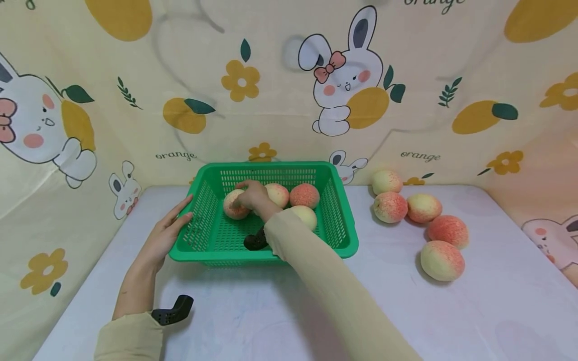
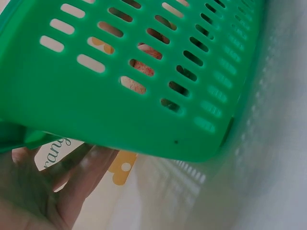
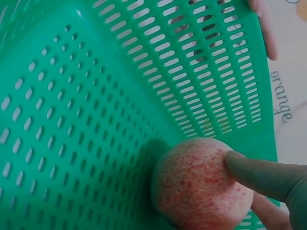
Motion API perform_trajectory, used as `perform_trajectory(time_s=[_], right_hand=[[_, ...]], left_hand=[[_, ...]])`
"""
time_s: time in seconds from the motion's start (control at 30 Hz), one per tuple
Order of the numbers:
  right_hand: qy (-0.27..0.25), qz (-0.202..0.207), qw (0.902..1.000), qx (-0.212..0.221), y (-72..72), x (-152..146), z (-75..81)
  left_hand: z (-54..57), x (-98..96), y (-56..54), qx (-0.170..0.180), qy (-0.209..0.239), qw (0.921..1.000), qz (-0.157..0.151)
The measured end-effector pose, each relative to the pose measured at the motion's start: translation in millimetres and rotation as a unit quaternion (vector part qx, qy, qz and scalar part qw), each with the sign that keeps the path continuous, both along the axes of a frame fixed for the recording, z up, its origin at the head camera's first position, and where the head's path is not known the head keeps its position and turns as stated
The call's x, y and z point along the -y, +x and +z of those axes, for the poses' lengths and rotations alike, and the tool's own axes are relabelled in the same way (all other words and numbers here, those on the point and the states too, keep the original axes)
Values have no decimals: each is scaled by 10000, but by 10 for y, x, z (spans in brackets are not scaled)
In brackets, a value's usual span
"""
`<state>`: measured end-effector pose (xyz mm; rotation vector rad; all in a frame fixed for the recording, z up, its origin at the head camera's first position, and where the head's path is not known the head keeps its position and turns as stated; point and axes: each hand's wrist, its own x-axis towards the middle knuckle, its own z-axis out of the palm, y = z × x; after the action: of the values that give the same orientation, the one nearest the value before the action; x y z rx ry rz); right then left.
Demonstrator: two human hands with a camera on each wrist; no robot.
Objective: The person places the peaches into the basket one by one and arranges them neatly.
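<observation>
A green plastic basket (image 1: 264,255) with slotted walls stands on the table. My left hand (image 1: 164,235) holds its left rim, the thumb at the rim's top and the other fingers along the outside. Inside the basket, at the left, my right hand (image 1: 254,197) grips a pale peach with red speckles (image 3: 199,187). Its thumb (image 3: 259,175) presses the peach's side in the right wrist view; some of the other fingers are hidden. More peaches lie in the basket to the right: a pink-yellow peach (image 1: 277,194), a red peach (image 1: 304,195) and a pale yellow peach (image 1: 305,216), partly behind the sleeve.
Several loose peaches (image 1: 423,208) lie on the white table (image 1: 217,316) to the right of the basket. Behind stands a cream cloth backdrop (image 1: 271,120) printed with rabbits and oranges. A black wrist camera (image 1: 173,311) is on the left wrist.
</observation>
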<state>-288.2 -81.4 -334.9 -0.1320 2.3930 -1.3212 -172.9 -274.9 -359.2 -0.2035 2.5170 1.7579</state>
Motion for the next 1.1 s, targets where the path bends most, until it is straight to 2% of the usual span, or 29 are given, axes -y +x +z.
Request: perform_trajectory(time_s=[0.3,0.47,0.67,0.87,1.1], right_hand=[[236,147,9996,-6,29,-102,77],[338,265,9990,-155,29,-173,118],[-149,361,9992,-108,31,-283,173],[-229,590,9979,-112,-10,-451,187],[-1024,737,9917,231,-25,-636,183]], left_hand=[[-2,-1,9,14,7,10000,-32],[-4,-2,9,7,17,10000,-42],[-5,3,10,7,-56,10000,-50],[-16,8,-5,-4,-51,9999,-91],[-13,3,-12,54,-75,9999,-78]])
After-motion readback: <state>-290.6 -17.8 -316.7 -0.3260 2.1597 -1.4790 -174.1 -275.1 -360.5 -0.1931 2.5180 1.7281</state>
